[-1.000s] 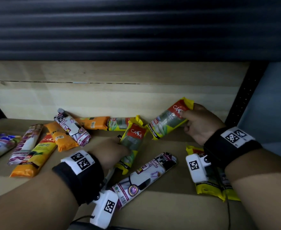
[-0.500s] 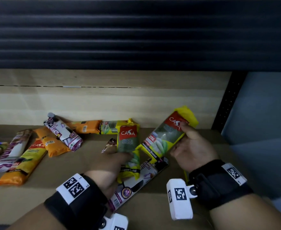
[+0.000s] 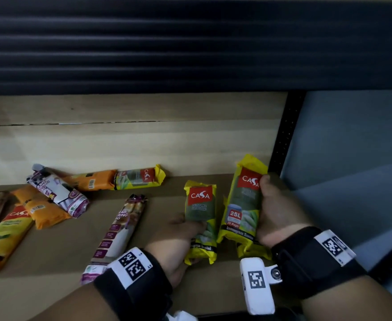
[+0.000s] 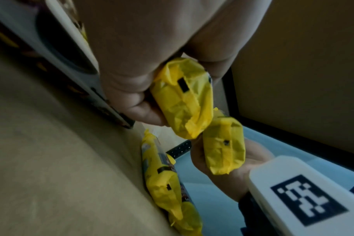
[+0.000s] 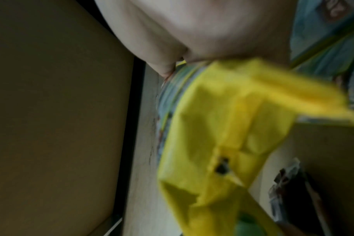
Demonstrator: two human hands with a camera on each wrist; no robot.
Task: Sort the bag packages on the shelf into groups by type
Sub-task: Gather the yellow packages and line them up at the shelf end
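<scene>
Two yellow CASA garbage-bag packs stand side by side at the right end of the shelf. My left hand [image 3: 183, 230] grips the smaller yellow pack [image 3: 200, 216] around its lower half; its folded end [image 4: 184, 99] shows in the left wrist view. My right hand [image 3: 270, 205] holds the 25L yellow pack [image 3: 243, 205] from the right side, thumb near the red logo; it appears blurred [image 5: 212, 127] in the right wrist view. More yellow packs [image 3: 253, 250] lie beneath it on the shelf [image 3: 51, 251].
A purple-and-white drawstring pack [image 3: 118, 232] lies left of my left hand. At the back lie another yellow pack [image 3: 139, 179] and an orange pack [image 3: 90, 181]. Several orange and purple packs [image 3: 42, 209] crowd the left. A black upright post [image 3: 285, 135] bounds the shelf's right end.
Both hands carried their yellow packs to the right end of the shelf. The right pack turned from slanted to upright, and the left pack now stands beside it.
</scene>
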